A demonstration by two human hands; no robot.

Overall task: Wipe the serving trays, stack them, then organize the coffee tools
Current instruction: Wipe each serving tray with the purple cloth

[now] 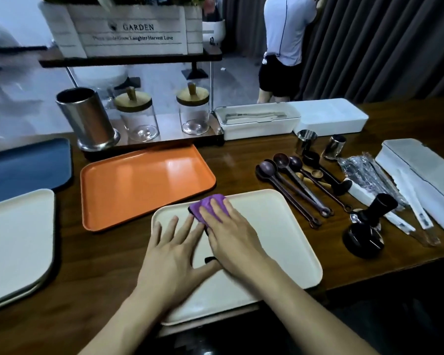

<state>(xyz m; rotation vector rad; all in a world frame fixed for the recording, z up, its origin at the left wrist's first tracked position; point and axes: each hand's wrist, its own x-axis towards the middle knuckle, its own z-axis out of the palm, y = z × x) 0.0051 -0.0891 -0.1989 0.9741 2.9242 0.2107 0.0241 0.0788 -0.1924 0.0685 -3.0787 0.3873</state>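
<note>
Tray under work: cream rectangular plastic serving tray [274, 226], lying flat at near centre on the dark wooden table [100, 265], its near edge overhanging the table edge.

Right hand [231, 239]: palm down on a purple cleaning cloth [208, 203], fingers straight and slightly apart, pressing the cloth flat onto the far-left part of the cream tray. The cloth shows past the fingertips; a dark edge of it shows under the palm.

Left hand [172, 257]: palm down on the left part of the same tray, fingers straight and spread wide, holding nothing. Its thumb lies just beside the right wrist.

Other trays: orange rectangular plastic tray [144, 183] just beyond and left of the cream one, lying flat. Dark blue tray [28, 167] at far left. Pile of cream trays [16, 239] at near left, at least two, one on the other.

Coffee tools, right of the cream tray: dark wooden long-handled spoons [292, 185] in a loose fan, bowls toward the far side; black coffee tamper [369, 226] on its side near the right table edge; two small steel cups [305, 142] just beyond the spoons.
</note>
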